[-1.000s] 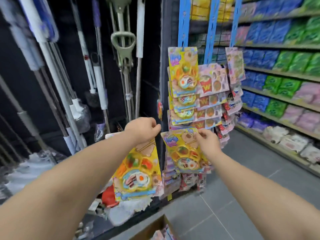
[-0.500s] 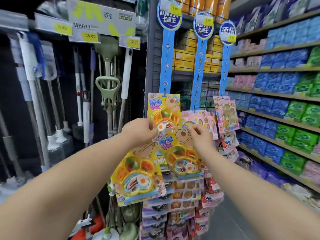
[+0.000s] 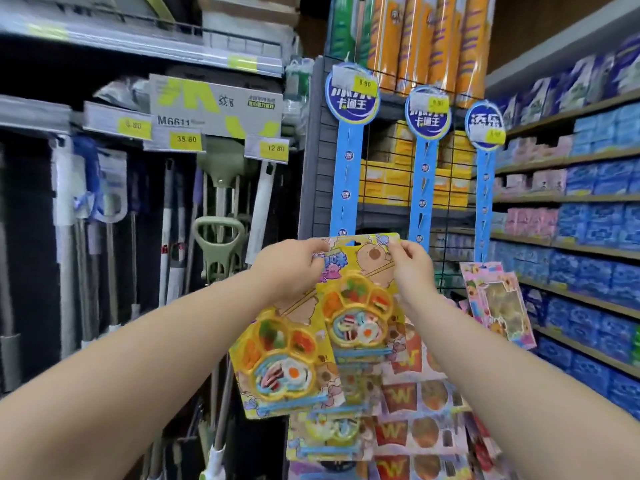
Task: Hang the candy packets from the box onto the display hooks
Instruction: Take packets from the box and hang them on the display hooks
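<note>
Yellow packet (image 3: 360,306), top edge at blue strip (image 3: 346,188)

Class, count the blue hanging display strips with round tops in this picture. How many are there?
3. The left strip hangs above the held candy packet; the middle strip is to its right; the right strip is farthest right. Hanging packets hide their lower parts.

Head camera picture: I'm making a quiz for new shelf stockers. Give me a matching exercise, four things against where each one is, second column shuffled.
1. upper yellow packet
2. lower yellow packet
3. pink packet
4. 35.80 price tag

A. below the rightmost blue strip
B. pinched by left hand and right hand
C. hanging under the left hand alone
D. above the green handle

Pairs: 1-B, 2-C, 3-A, 4-D.
</note>
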